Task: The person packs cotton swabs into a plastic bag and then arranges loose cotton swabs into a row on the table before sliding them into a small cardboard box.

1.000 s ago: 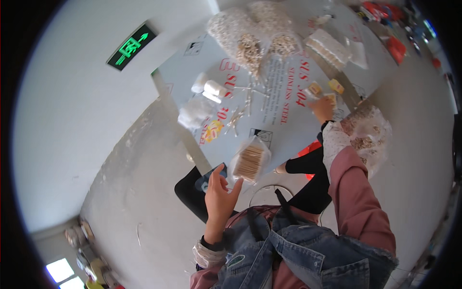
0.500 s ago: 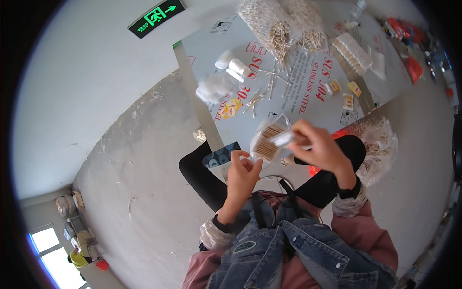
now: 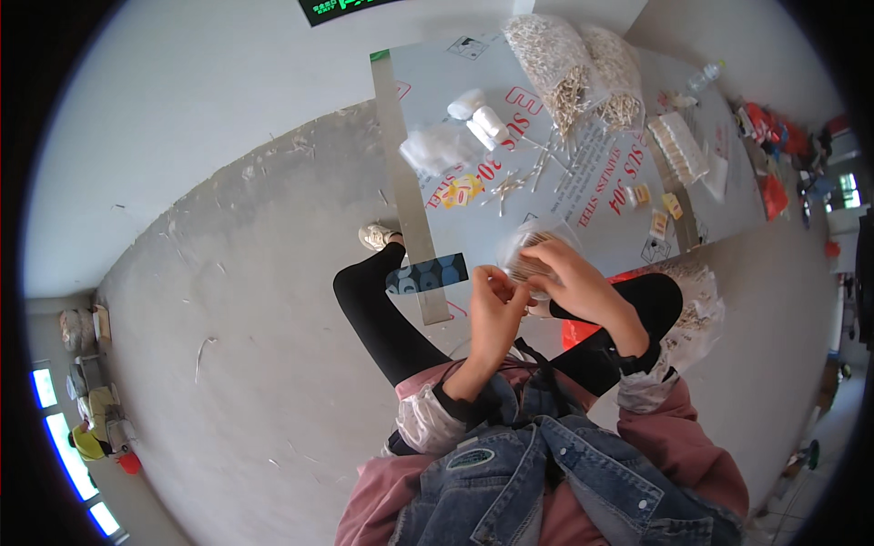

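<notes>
Head view: the step in hand, judged from the posture, is two-handed work at the near edge of a clear, soft plastic bag packed with thin tan sticks (image 3: 528, 238). The left hand (image 3: 497, 298) has its thumb and forefinger bent together, apparently pinching the film at that edge; the right hand (image 3: 583, 280) lies curved over the bag from the right, and whether its fingers grip or merely press cannot be told. Good practice would be a light pinch on film alone, the right palm steadying the contents without bending them, and the bag held level so that the sticks remain aligned. The bag is located over the near part of the blue-grey, red-lettered counter (image 3: 432, 77), directly in front of the wearer. Condition: film transparent, glossy and loosely creased, spreading beyond the contents on the far side; sticks slender and closely packed, though largely covered by the right hand. Their ends, and any seal, cannot be made out. Adjacent items: loose white-tipped sticks (image 3: 508, 188) farther off to the left, and small yellow-and-white packets (image 3: 659, 224) to the right, all apart from the bag.
</notes>
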The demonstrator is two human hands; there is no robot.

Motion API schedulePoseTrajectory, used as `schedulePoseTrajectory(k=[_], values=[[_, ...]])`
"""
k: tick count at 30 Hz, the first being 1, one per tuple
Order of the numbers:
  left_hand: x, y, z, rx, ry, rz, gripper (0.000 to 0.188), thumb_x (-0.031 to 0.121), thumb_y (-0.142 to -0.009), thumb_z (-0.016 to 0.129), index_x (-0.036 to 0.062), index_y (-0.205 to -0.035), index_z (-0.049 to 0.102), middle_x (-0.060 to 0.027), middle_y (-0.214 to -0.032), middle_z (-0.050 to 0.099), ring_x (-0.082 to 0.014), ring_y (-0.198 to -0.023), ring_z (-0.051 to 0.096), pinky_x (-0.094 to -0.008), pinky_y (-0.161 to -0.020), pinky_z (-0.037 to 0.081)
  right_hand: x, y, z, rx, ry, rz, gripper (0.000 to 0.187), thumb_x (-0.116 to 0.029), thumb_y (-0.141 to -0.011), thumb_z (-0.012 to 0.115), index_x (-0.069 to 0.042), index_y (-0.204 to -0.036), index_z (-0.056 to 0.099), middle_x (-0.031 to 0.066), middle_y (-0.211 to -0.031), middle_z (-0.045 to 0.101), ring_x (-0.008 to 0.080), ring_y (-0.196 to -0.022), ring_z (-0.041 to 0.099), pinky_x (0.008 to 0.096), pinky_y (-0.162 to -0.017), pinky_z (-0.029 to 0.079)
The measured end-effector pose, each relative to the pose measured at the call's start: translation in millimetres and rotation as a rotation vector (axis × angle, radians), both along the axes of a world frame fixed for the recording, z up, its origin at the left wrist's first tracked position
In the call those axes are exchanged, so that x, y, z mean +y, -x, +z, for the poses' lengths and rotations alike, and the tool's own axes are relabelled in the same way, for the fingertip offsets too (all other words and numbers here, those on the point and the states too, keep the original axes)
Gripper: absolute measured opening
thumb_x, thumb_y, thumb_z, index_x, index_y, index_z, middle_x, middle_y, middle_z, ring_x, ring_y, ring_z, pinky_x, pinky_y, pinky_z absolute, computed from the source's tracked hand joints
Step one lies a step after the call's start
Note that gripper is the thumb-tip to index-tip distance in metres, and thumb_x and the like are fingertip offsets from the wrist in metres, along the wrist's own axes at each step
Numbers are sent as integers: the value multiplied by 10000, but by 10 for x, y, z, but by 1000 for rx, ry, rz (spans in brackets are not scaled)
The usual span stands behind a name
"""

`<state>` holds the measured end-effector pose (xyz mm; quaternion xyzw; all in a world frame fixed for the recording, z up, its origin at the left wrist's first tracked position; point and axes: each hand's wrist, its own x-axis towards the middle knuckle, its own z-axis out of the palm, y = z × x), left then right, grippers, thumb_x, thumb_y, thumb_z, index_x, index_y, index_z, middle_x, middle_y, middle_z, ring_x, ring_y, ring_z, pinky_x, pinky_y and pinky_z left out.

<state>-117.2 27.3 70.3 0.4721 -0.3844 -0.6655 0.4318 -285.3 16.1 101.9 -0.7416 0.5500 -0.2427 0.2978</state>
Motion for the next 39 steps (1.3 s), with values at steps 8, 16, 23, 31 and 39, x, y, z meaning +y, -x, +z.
schedulePoseTrajectory(k=[8, 16, 23, 31, 39], values=[[98, 11, -15, 35, -21, -11, 289, 6, -945, 628, 43, -1029, 354, -71, -857, 590, -173, -723, 709, -239, -544, 515, -51, -36, 191, 96, -206, -47, 341, -32, -776, 764, -44, -1081, 610, 114, -1057, 571, 320, -1000, 599, 369, -859, 492], [15, -23, 159, -50, 10, -95, 264, -9, -944, 615, 21, -1016, 363, -97, -835, 599, -163, -698, 694, -254, -539, 503, -99, -83, 16, 236, -182, 33, 210, -12, -673, 780, -46, -772, 597, 108, -950, 558, 316, -931, 592, 402, -788, 488], [-144, -120, 85, -458, 147, -105, 365, 78, -872, 739, 29, -1015, 407, -60, -707, 566, -110, -571, 542, -273, -516, 440, -29, -129, -168, 347, 52, 65, 136, -84, -730, 737, -85, -820, 636, 119, -922, 581, 330, -955, 594, 429, -779, 488], [-317, -104, 99, -703, 193, -109, 306, 103, -867, 747, 9, -1070, 539, 2, -663, 418, -87, -604, 404, -267, -545, 346, -19, 532, 291, -117, 210, -280, 116, -152, -858, 694, -87, -936, 638, 82, -950, 644, 301, -916, 650, 406, -785, 508], [-429, -2, 234, -881, 320, -172, 246, 122, -820, 761, 29, -965, 586, -58, -778, 548, -177, -668, 534, -316, -627, 458, -500, 3828, -2003, 654, -218, -823, 630, -477, -804, 745, 70, -1099, 639, 307, -1081, 661, 427, -1046, 642, 494, -891, 509]])
